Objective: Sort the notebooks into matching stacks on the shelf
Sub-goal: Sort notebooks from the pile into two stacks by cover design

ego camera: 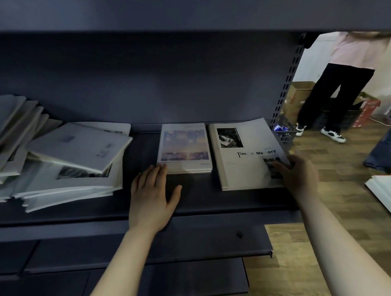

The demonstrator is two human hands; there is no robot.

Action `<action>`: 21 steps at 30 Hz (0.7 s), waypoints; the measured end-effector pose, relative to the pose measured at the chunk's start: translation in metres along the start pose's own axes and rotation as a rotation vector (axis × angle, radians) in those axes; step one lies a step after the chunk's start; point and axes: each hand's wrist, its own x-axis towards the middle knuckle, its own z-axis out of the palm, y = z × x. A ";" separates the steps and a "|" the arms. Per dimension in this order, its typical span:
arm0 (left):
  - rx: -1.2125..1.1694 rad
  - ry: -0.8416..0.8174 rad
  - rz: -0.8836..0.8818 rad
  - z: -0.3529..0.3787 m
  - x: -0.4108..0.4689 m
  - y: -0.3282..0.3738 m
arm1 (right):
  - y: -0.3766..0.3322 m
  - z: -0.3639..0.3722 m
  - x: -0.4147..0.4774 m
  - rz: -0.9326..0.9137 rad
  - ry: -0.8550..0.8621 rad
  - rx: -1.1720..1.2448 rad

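Left hand lies flat, fingertips at the sky-cover stack; right hand grips the Time & Memory stack by its corner.
Two neat white stacks on the shelf; one jumbled heap at left.

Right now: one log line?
left hand: flat on shelf, fingertips at sunset-cover stack | right hand: holds Time & Memory stack corner | unsorted pile: left

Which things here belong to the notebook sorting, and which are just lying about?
Job in hand: unsorted pile, sunset-cover stack, Time & Memory stack, shelf, left hand, right hand.

Lying about: cardboard boxes, wire basket, white boards on the floor, bystander's legs.
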 end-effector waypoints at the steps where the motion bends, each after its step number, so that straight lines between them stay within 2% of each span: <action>1: -0.001 0.001 -0.002 0.000 0.000 0.000 | 0.001 0.001 -0.002 -0.009 0.030 0.007; 6: -0.022 0.019 -0.007 -0.002 0.000 0.000 | 0.002 0.002 -0.008 -0.013 0.088 0.036; 8: -0.020 0.017 -0.005 -0.003 -0.001 -0.001 | 0.007 -0.001 -0.007 -0.043 0.008 0.097; 12: -0.026 0.021 -0.003 -0.003 -0.001 0.000 | 0.024 -0.019 -0.007 -0.067 -0.282 0.315; 14: -0.026 0.019 -0.005 -0.003 -0.001 0.000 | 0.027 -0.028 -0.009 -0.071 -0.387 0.347; 21: -0.026 0.019 -0.011 -0.003 -0.002 -0.001 | 0.031 -0.031 -0.014 -0.145 -0.389 0.325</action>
